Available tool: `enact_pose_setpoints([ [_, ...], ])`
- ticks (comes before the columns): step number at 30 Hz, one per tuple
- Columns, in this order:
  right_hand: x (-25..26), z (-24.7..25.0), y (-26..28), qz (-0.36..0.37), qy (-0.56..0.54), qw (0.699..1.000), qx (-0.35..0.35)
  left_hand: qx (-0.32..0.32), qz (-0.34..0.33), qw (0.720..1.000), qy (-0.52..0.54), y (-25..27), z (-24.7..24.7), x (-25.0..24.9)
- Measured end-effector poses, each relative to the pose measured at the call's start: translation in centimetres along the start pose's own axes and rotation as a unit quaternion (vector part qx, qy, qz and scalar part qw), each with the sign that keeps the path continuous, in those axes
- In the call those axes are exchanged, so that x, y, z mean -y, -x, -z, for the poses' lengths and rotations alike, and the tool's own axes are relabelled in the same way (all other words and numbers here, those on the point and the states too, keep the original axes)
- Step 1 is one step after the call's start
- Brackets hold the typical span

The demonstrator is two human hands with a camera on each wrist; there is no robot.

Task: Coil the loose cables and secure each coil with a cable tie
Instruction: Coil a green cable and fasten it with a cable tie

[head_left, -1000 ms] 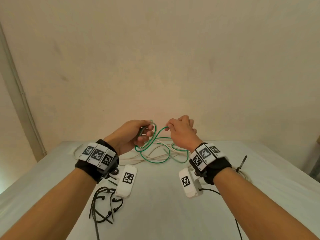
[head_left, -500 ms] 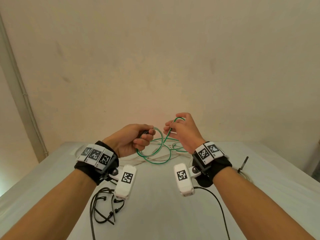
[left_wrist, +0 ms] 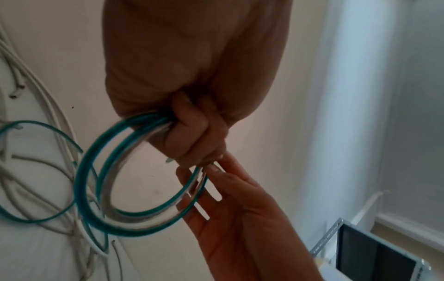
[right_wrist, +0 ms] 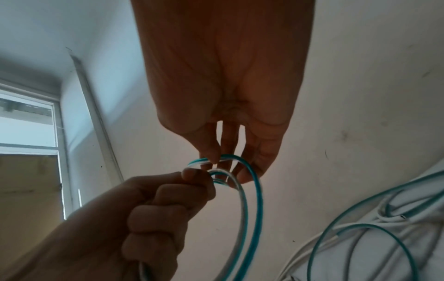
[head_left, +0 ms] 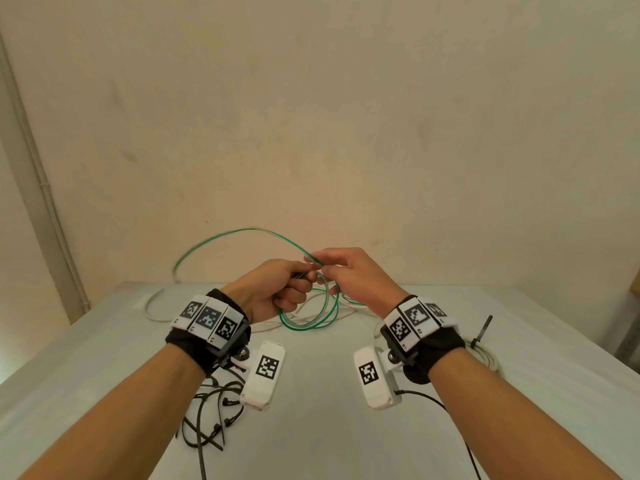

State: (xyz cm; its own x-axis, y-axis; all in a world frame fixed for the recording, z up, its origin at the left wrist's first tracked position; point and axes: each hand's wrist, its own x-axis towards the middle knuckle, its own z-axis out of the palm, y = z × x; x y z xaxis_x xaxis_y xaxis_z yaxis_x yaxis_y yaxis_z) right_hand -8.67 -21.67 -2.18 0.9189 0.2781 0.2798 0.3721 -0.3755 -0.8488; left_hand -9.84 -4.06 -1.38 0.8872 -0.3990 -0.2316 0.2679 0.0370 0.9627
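Note:
A green cable (head_left: 313, 320) hangs in a small coil of loops from my left hand (head_left: 277, 289), whose curled fingers grip the gathered strands above the table. The coil (left_wrist: 134, 190) shows close up in the left wrist view. My right hand (head_left: 349, 275) pinches the same green cable (right_wrist: 254, 190) between thumb and fingertips, right beside the left fist (right_wrist: 153, 209). A long free length of the cable (head_left: 221, 239) arcs up and left against the wall. White cables (head_left: 263, 327) lie loose on the table beneath the coil.
Several black cable ties (head_left: 211, 417) lie near the table's (head_left: 329, 438) front left. One more black tie (head_left: 483, 329) sits by a white cable bundle (head_left: 485, 356) at the right. A beige wall stands close behind.
Both hands have risen and closed together. The green cable's free length has swung up and leftward into a high arc, and the hanging coil has gained a loop.

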Motion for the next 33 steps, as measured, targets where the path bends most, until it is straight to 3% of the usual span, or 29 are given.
enact_pose_setpoints([
  [4, 0.3, -0.4, 0.6, 0.01, 0.021, 0.999, 0.023, -0.021, -0.017, 0.997, -0.077, 0.0, 0.2, 0.0],
  [11, 0.0, -0.7, 0.9, 0.017, 0.084, 0.992, 0.091, 0.023, 0.009, 0.979, -0.204, 0.8, 0.0, -0.1],
  [17, 0.0, -0.5, 1.1, 0.015, 0.018, 0.994, 0.107, 0.03, 0.039, 0.988, -0.144, 0.8, 0.7, -0.3],
  [21, 0.7, -0.9, 1.4, 0.06, 0.21, 0.973, 0.076, 0.01, 0.032, 0.989, -0.143, 0.5, 0.6, 0.0],
  [26, 0.8, -1.5, 1.2, 0.067, 0.369, 0.927, 0.014, -0.109, -0.057, 0.973, -0.196, 0.1, 0.4, 0.4],
  [31, -0.2, -1.9, 0.7, 0.017, 0.204, 0.979, -0.023, -0.216, -0.198, 0.906, -0.305, -0.6, -0.6, 1.2],
  [33, -0.5, -2.0, 0.7, -0.004, 0.115, 0.993, -0.034, -0.214, -0.246, 0.872, -0.366, -0.8, -0.5, 1.4],
])
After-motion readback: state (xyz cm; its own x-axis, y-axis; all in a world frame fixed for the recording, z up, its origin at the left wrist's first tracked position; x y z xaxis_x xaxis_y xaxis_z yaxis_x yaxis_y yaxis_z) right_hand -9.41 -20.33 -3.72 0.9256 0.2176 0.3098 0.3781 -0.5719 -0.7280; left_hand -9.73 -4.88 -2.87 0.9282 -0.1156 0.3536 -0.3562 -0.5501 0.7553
